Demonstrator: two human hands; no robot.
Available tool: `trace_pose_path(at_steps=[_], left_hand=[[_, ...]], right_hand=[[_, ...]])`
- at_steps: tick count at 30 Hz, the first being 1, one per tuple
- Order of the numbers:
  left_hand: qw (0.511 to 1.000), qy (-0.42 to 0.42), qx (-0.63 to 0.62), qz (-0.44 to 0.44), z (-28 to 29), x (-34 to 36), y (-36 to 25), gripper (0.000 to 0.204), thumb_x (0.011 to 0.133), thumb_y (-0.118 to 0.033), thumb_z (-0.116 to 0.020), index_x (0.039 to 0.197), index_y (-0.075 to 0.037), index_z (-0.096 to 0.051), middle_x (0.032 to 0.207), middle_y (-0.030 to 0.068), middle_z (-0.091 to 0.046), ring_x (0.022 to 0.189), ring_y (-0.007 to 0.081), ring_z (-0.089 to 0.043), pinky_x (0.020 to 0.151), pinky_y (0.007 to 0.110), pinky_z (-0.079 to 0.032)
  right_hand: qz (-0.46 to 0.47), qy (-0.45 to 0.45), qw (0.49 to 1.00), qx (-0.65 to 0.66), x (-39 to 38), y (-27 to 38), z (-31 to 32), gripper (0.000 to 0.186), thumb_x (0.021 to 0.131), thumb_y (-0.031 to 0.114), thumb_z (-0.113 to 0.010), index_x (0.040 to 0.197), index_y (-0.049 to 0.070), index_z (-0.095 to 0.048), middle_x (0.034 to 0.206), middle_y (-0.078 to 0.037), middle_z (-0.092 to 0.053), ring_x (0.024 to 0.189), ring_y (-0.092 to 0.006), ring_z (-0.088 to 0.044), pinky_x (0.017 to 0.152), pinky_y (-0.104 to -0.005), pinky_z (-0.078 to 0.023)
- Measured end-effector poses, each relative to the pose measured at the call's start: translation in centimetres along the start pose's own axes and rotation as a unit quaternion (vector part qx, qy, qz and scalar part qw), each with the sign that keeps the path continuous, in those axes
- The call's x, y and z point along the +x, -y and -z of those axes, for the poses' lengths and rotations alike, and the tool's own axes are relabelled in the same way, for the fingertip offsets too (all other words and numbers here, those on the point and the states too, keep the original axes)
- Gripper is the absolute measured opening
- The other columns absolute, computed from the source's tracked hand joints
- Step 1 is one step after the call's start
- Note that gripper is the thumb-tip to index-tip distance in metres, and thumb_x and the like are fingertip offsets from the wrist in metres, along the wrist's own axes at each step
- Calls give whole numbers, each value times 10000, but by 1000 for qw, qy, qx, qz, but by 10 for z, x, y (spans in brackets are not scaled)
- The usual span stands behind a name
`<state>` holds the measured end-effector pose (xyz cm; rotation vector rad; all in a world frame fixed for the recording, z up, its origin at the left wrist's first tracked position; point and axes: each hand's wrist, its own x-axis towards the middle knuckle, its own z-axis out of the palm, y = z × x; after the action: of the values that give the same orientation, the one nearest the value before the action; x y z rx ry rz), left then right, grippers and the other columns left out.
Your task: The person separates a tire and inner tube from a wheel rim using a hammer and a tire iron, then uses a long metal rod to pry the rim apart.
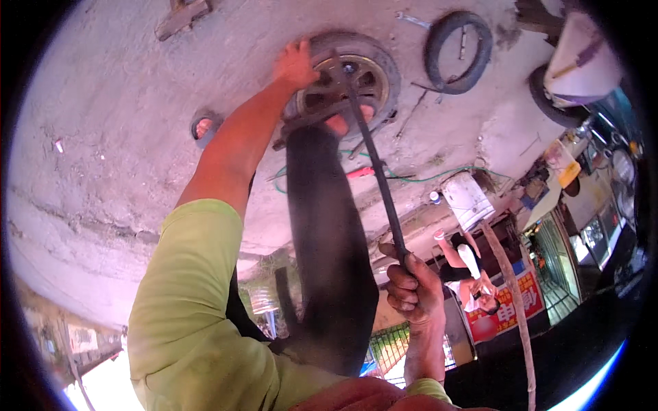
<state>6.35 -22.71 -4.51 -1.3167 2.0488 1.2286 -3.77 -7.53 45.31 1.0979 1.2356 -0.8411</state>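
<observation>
A wheel with a black tyre [388, 65] and a spoked, brass-edged rim lies flat on the ground. My left hand [295, 66] rests over its left edge, fingers spread and the thumb toward the rim. My right hand [415, 285] is closed round the near end of a long dark metal bar [375, 154]. That bar slants up across the wheel, its far end over the spokes close to the hub. My foot [338, 125], below a dark trouser leg [319, 198], is at the wheel's near edge; whether it presses on the tyre I cannot tell.
A loose tyre [436, 51] lies at the far right, beside a wrench [413, 20]. A green hose [439, 179] and a red-handled tool [360, 172] are on the ground. Right of these stand a white bucket [467, 200] and a wooden pole [510, 288]. Another person [473, 281] sits behind.
</observation>
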Motion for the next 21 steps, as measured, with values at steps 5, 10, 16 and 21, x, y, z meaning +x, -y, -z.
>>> trace_pose_path(at_steps=[5, 10, 16, 21], left_hand=[[997, -20, -59, 47, -12, -44, 51, 1024, 752, -436, -805, 1503, -20, -247, 1372, 256, -474, 1281, 441, -483, 1033, 525, -454], [986, -61, -90, 124, -20, -81, 66, 931, 756, -437, -798, 1456, -42, -328, 1355, 240, -476, 1259, 430, -495, 1021, 508, -467], [961, 35, -235, 143, -11, -129, 76, 647, 937, -495, -587, 1356, -16, -472, 1252, 241, -575, 1136, 399, -592, 977, 500, -490], [526, 184, -761, 332, 63, -182, -19, 584, 1039, -526, -389, 1274, -10, -530, 1017, 189, -683, 895, 347, -662, 796, 505, -518]], right_hand=[[-8, -21, 999, -47, -13, -13, -24, 491, 1041, 350, -497, 1427, 48, -465, 614, 70, -286, 448, -37, -243, 374, -194, -218], [-34, -20, 995, -88, -16, -29, -40, 483, 1035, 383, -505, 1420, 92, -476, 608, 68, -283, 440, -42, -238, 386, -199, -225], [-101, -33, 991, -87, -16, -41, -49, 475, 1037, 460, -482, 1371, 124, -515, 617, 72, -272, 446, -52, -231, 397, -209, -223], [-119, -8, 993, -4, -10, -67, -42, 370, 1037, 471, -474, 1260, 193, -575, 626, 80, -295, 474, -64, -257, 416, -218, -226]])
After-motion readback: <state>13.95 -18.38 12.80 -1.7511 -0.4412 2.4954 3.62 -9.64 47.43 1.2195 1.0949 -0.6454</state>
